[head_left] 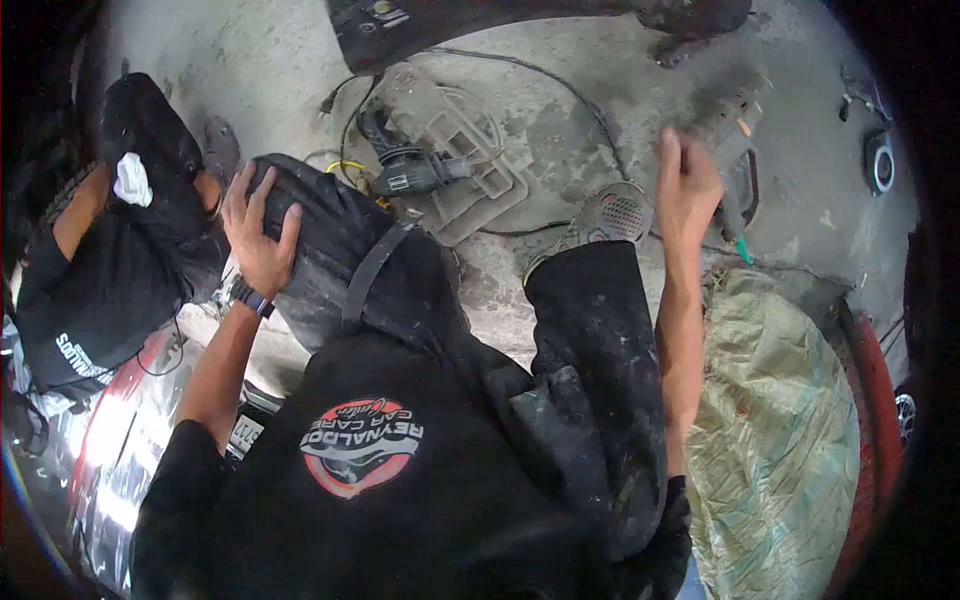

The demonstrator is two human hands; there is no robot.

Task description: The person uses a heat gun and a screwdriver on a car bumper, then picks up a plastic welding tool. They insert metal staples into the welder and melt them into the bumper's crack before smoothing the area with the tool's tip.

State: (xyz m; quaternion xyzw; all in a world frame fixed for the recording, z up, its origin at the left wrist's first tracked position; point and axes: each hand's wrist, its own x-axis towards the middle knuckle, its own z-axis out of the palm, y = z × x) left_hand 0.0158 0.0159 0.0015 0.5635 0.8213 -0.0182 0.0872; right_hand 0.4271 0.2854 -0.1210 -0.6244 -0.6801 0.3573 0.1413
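My left hand [262, 232] rests on my dark-trousered knee [325, 215], its fingers spread and holding nothing. Off to the right, my right hand [690, 190] is held over the floor with its fingers curled in. Whatever it may hold is hidden. Just beside that hand is a dark, slim object with a green tip [742, 248], whose kind I cannot make out. Between my legs and the dark panel lies a black corded power tool [408, 172], against a grey openwork plastic piece [475, 195].
A co-worker in black [110, 270] sits at my left near a glossy red and silver car part [125, 440]. A dark panel [480, 25] crosses the far side. A black cable [560, 80] loops over the concrete. A woven sack [770, 430] lies at right.
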